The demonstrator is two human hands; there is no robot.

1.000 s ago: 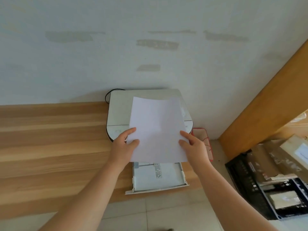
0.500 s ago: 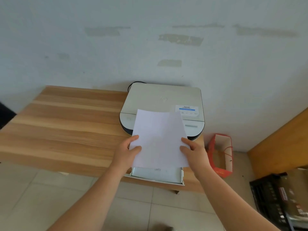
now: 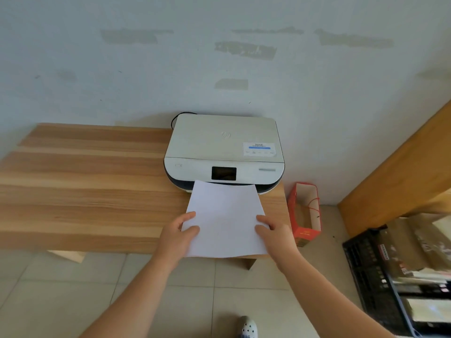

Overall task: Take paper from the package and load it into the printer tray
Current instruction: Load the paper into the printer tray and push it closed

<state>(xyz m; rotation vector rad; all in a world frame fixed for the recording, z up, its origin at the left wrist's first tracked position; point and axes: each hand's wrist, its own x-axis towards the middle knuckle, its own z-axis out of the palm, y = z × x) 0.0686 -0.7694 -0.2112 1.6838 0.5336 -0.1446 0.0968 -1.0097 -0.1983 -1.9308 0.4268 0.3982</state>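
Note:
A white printer (image 3: 224, 142) with a small dark screen stands at the right end of a wooden table (image 3: 85, 191), against the wall. I hold a white sheet of paper (image 3: 225, 215) flat in front of it. My left hand (image 3: 179, 236) grips the sheet's left edge and my right hand (image 3: 274, 234) grips its right edge. The paper's far edge reaches the printer's front slot. The sheet hides the pulled-out tray beneath it. No paper package is in view.
A red paper bag (image 3: 305, 213) stands on the floor right of the table. A black crate (image 3: 380, 276) with cardboard and papers sits at the lower right, beside a wooden panel (image 3: 395, 172). A shoe (image 3: 247, 326) shows on the tiled floor.
The paper has come down and forward, from above the printer's lid to its front slot, and now covers the tray. The camera's view has pulled back and shifted left.

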